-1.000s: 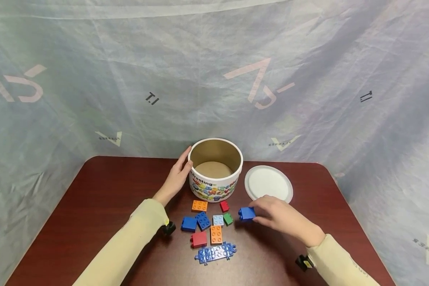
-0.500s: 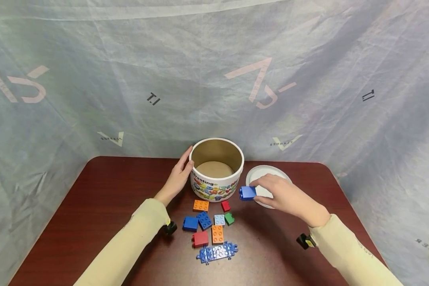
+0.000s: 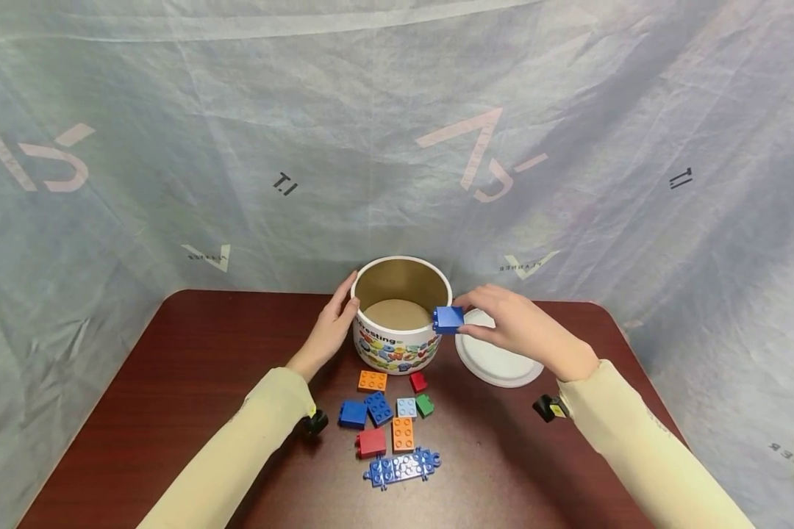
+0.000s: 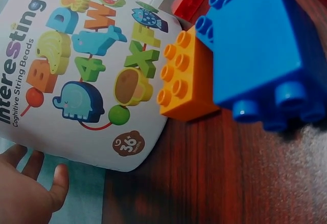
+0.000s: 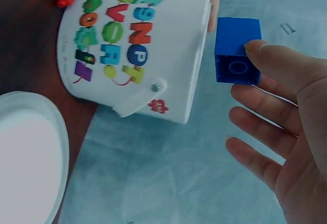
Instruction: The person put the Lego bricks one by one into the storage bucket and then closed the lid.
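Observation:
My right hand (image 3: pixel 512 323) pinches a blue toy brick (image 3: pixel 448 319) between thumb and fingers, at the right rim of the white round bucket (image 3: pixel 397 349). In the right wrist view the raised blue brick (image 5: pixel 237 50) shows its hollow underside, with the thumb on its side. My left hand (image 3: pixel 327 329) rests with fairly straight fingers against the bucket's left side, thumb near the rim. The left wrist view has part of that hand (image 4: pixel 36 188) beside the printed wall. The bucket is open at the top, and its visible floor is bare.
In front of the bucket lie several bricks: orange (image 3: pixel 373 380), red (image 3: pixel 371 443), blue (image 3: pixel 353 414), light blue (image 3: pixel 406 408) and green (image 3: pixel 425 405). A long blue studded base piece (image 3: pixel 402 468) lies nearest. The white lid (image 3: pixel 503 364) is flat at the right. Grey cloth hangs behind the table (image 3: pixel 238 323).
My right hand has lifted the blue brick from the table beside the other bricks and carried it up and away to the bucket's right rim. The left hand stays on the bucket.

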The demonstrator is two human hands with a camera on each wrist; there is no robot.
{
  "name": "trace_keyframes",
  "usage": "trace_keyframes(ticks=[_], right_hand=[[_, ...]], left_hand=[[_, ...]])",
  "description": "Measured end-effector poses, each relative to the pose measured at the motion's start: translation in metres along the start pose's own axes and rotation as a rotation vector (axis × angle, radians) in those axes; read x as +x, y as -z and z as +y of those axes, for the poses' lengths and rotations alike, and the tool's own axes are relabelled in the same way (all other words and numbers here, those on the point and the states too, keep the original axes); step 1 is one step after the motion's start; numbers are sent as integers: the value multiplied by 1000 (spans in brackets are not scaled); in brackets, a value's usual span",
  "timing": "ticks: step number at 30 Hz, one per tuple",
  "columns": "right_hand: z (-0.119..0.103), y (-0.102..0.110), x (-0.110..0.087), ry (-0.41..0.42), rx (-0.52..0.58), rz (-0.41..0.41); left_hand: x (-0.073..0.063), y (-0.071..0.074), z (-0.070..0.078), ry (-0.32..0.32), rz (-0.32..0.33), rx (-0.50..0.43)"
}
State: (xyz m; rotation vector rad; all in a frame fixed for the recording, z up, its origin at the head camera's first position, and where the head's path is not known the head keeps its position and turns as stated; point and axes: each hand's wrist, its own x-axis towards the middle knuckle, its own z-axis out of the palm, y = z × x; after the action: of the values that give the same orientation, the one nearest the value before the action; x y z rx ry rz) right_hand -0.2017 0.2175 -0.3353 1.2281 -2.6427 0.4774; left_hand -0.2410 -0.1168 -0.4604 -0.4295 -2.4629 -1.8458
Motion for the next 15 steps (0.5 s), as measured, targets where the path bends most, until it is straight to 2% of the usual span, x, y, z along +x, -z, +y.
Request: trace_keyframes(ticks=[8, 15], right_hand=[[-1, 1, 23, 16, -2, -12], [-2, 0, 40, 3, 30, -22]], left_hand=[[0, 1, -1, 11, -4, 11], [0, 1, -3, -8, -1, 9]])
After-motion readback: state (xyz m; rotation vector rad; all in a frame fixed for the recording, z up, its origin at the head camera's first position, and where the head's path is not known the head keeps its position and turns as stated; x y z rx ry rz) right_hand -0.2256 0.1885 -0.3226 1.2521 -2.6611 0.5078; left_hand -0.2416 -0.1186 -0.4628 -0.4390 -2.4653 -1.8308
